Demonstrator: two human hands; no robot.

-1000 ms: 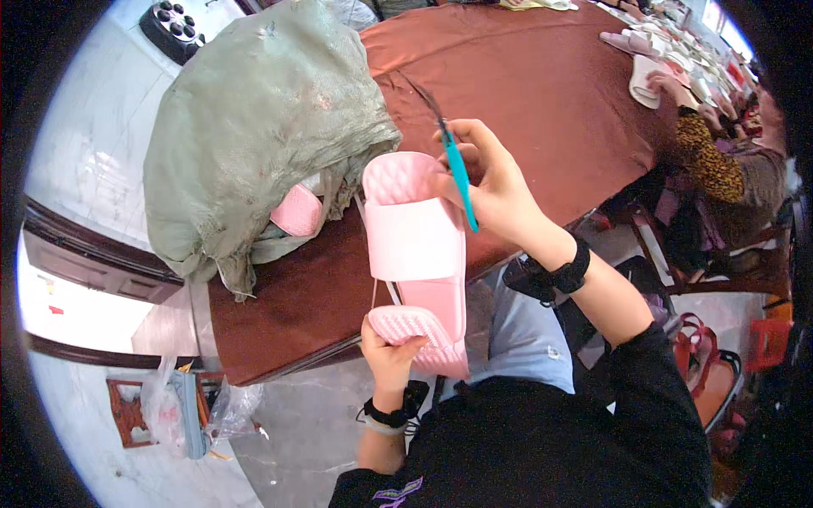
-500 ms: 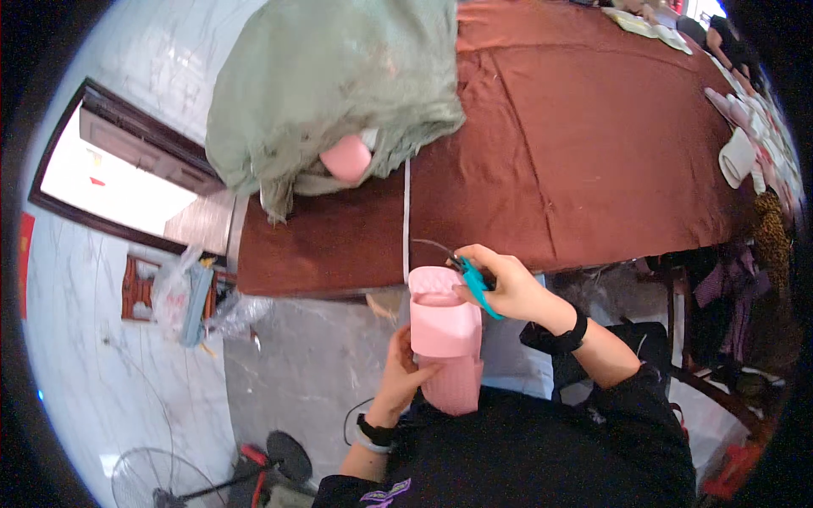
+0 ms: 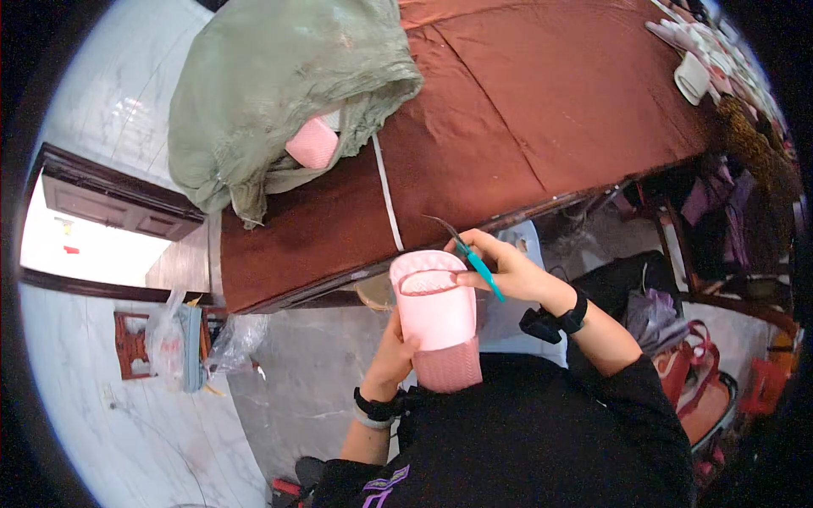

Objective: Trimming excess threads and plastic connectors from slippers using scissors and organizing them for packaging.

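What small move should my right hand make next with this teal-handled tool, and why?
Perhaps turn the teal-handled tool in the right hand toward the pink slipper: its dark curved tip points away, while the left hand steadies the slipper's side.

And here you are in a plain black top (image 3: 542, 432), its short sleeves (image 3: 644, 389) loose, a purple print (image 3: 385, 484) low on your left! Below your bare left hand (image 3: 392, 356), a black wristband (image 3: 375, 408) sits above a pale one (image 3: 373, 421); behind your bare right hand (image 3: 515, 273), another black strap (image 3: 575, 311) carries a dark, boxy attachment (image 3: 540, 324).
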